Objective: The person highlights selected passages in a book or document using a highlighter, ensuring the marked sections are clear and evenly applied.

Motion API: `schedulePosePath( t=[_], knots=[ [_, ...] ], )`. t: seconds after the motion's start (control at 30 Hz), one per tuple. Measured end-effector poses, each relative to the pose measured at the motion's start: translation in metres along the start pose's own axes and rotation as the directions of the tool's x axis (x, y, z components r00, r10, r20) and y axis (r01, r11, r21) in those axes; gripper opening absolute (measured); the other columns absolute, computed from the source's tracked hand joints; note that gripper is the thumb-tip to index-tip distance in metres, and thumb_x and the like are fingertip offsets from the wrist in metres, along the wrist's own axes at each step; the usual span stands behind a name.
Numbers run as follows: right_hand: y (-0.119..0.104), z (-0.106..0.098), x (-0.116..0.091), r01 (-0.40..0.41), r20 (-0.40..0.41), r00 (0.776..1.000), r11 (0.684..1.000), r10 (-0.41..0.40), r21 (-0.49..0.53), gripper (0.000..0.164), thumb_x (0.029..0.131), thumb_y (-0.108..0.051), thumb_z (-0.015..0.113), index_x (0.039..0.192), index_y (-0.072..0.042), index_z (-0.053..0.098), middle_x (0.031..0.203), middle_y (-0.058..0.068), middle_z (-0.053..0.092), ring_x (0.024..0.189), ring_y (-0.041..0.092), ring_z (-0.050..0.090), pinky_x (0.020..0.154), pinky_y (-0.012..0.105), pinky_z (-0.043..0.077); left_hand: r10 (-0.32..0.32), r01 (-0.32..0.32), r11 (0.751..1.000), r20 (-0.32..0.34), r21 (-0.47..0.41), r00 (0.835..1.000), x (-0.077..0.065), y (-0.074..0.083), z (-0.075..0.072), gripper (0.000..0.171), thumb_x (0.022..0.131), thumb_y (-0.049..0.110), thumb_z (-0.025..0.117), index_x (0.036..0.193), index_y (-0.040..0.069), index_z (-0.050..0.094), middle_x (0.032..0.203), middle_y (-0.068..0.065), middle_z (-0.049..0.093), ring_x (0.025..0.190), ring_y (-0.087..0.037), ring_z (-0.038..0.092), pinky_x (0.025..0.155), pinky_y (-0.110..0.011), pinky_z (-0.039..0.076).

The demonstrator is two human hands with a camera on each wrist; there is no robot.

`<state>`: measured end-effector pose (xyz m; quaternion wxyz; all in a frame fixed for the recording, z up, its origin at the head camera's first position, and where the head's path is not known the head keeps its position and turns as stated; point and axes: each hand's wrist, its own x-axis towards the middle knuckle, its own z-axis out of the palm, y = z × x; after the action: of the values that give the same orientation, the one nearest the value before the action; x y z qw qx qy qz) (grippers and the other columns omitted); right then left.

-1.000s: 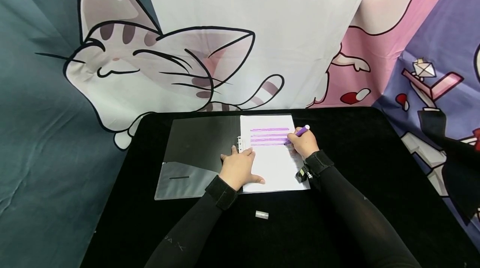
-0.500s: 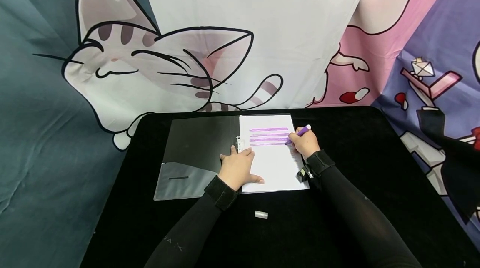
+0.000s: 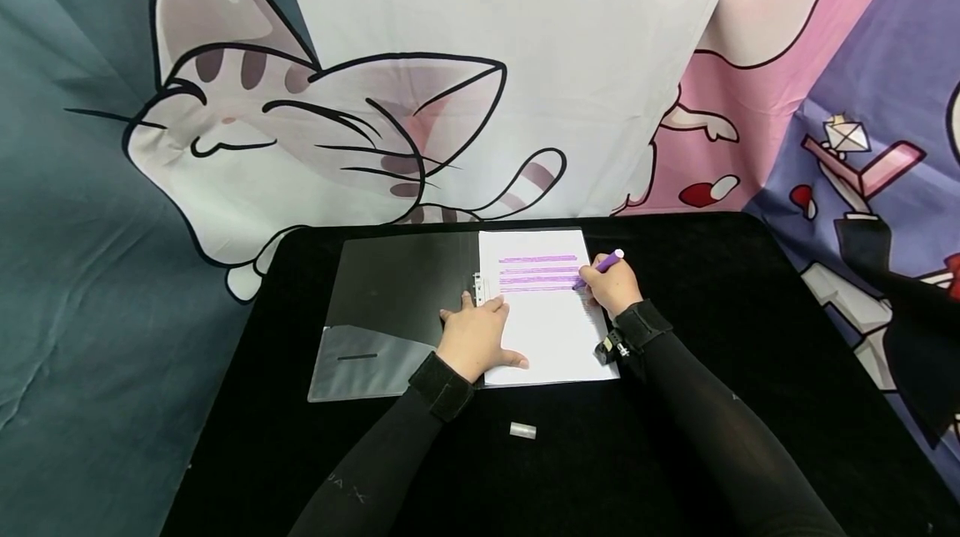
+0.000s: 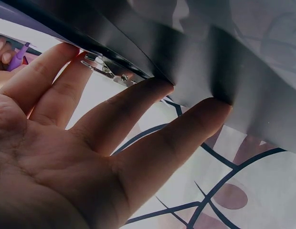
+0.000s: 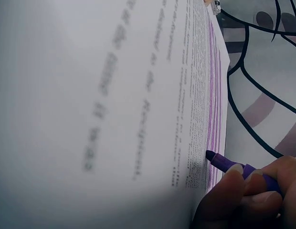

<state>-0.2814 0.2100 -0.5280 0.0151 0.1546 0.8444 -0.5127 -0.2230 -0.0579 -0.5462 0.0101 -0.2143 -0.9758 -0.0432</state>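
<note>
My right hand pinches a purple highlighter, its dark tip at the printed text of a white sheet. Several purple lines run across the upper part of that page. The sheet lies in the right half of an open dark folder with a metal clip at its spine. Spread across the spine, my left hand rests with straight fingers on the folder and its thumb on the page's left edge. In the left wrist view its fingertips touch the dark folder surface.
A small whitish cylinder, perhaps a cap, lies on the black tabletop in front of the folder. A clear pocket covers the folder's lower left. A printed cat curtain hangs behind the table's back edge.
The highlighter tip and my right hand have shifted very slightly to the right along the line. My left hand keeps its place on the folder.
</note>
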Motion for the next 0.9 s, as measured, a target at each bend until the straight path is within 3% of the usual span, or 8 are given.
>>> schedulePosePath(
  t=[0.07, 0.27, 0.4, 0.53, 0.57, 0.73, 0.8, 0.9],
  knots=[
    [0.0, -0.001, -0.001, 0.002, 0.004, 1.0, 1.0, -0.002, -0.006, 0.033, 0.102, -0.008, 0.065, 0.073, -0.012, 0.05, 0.063, -0.002, 0.057, 0.06, 0.012, 0.055, 0.053, 0.023, 0.051, 0.004, -0.004, 1.0, -0.011, 0.005, 1.0, 0.0, 0.0, 0.002, 0.107, 0.07, 0.087, 0.091, 0.152, 0.02, 0.075, 0.161, 0.003, 0.071, 0.145, -0.061, 0.065, 0.09, -0.085, 0.061],
    [0.001, -0.003, -0.001, 0.018, 0.009, 1.0, 1.0, -0.018, -0.014, 0.031, 0.1, -0.009, 0.064, 0.073, -0.011, 0.049, 0.064, 0.0, 0.058, 0.057, 0.013, 0.055, 0.053, 0.023, 0.052, -0.009, 0.009, 1.0, 0.045, 0.002, 0.999, -0.006, 0.005, -0.018, 0.103, 0.076, 0.081, 0.092, 0.155, 0.018, 0.072, 0.165, 0.001, 0.068, 0.15, -0.06, 0.061, 0.098, -0.083, 0.061],
    [0.01, -0.003, 0.006, 0.038, 0.014, 0.999, 0.999, -0.038, 0.003, 0.033, 0.101, -0.013, 0.065, 0.072, -0.012, 0.049, 0.065, 0.0, 0.06, 0.056, 0.011, 0.056, 0.052, 0.022, 0.052, 0.001, -0.001, 1.0, 0.022, 0.003, 1.0, -0.007, 0.004, -0.015, 0.103, 0.077, 0.083, 0.09, 0.155, 0.019, 0.073, 0.164, 0.001, 0.069, 0.148, -0.06, 0.063, 0.097, -0.082, 0.062],
    [0.001, -0.004, -0.002, 0.012, 0.003, 1.0, 0.999, -0.011, -0.032, 0.031, 0.101, -0.009, 0.063, 0.074, -0.01, 0.049, 0.065, 0.001, 0.059, 0.056, 0.012, 0.055, 0.053, 0.022, 0.052, -0.006, 0.007, 1.0, 0.038, -0.022, 0.999, -0.006, 0.004, -0.015, 0.103, 0.076, 0.08, 0.093, 0.155, 0.018, 0.073, 0.165, -0.001, 0.068, 0.149, -0.061, 0.06, 0.099, -0.084, 0.06],
    [0.0, -0.005, -0.003, 0.009, 0.003, 1.0, 0.999, -0.009, -0.034, 0.031, 0.102, -0.009, 0.064, 0.074, -0.01, 0.049, 0.065, 0.001, 0.059, 0.056, 0.012, 0.055, 0.053, 0.022, 0.052, -0.004, 0.005, 1.0, 0.028, -0.027, 1.0, -0.003, 0.001, -0.006, 0.105, 0.074, 0.082, 0.092, 0.155, 0.019, 0.072, 0.165, 0.0, 0.068, 0.15, -0.062, 0.059, 0.098, -0.086, 0.059],
    [-0.001, -0.007, -0.002, -0.006, 0.006, 1.0, 0.999, 0.006, -0.037, 0.034, 0.105, -0.01, 0.066, 0.075, -0.012, 0.05, 0.065, -0.001, 0.058, 0.058, 0.012, 0.057, 0.053, 0.023, 0.053, 0.0, 0.0, 1.0, 0.007, -0.017, 1.0, -0.001, 0.001, -0.001, 0.107, 0.072, 0.084, 0.092, 0.154, 0.019, 0.073, 0.164, 0.001, 0.069, 0.149, -0.062, 0.06, 0.094, -0.086, 0.059],
    [-0.001, -0.007, -0.002, -0.013, 0.004, 1.0, 0.999, 0.013, -0.031, 0.035, 0.106, -0.01, 0.067, 0.075, -0.012, 0.05, 0.065, -0.001, 0.058, 0.058, 0.012, 0.058, 0.053, 0.024, 0.053, 0.001, -0.001, 1.0, 0.012, 0.0, 1.0, -0.002, 0.002, -0.007, 0.106, 0.072, 0.084, 0.092, 0.154, 0.02, 0.073, 0.163, 0.001, 0.07, 0.147, -0.061, 0.062, 0.093, -0.085, 0.061],
    [0.0, -0.006, -0.001, -0.016, -0.001, 1.0, 1.0, 0.016, -0.022, 0.035, 0.105, -0.01, 0.067, 0.075, -0.012, 0.05, 0.064, -0.001, 0.057, 0.057, 0.012, 0.057, 0.053, 0.024, 0.052, 0.004, -0.004, 1.0, -0.009, -0.006, 1.0, 0.003, -0.002, 0.006, 0.108, 0.07, 0.086, 0.092, 0.153, 0.02, 0.074, 0.162, 0.002, 0.07, 0.146, -0.062, 0.063, 0.09, -0.087, 0.06]
  ],
)
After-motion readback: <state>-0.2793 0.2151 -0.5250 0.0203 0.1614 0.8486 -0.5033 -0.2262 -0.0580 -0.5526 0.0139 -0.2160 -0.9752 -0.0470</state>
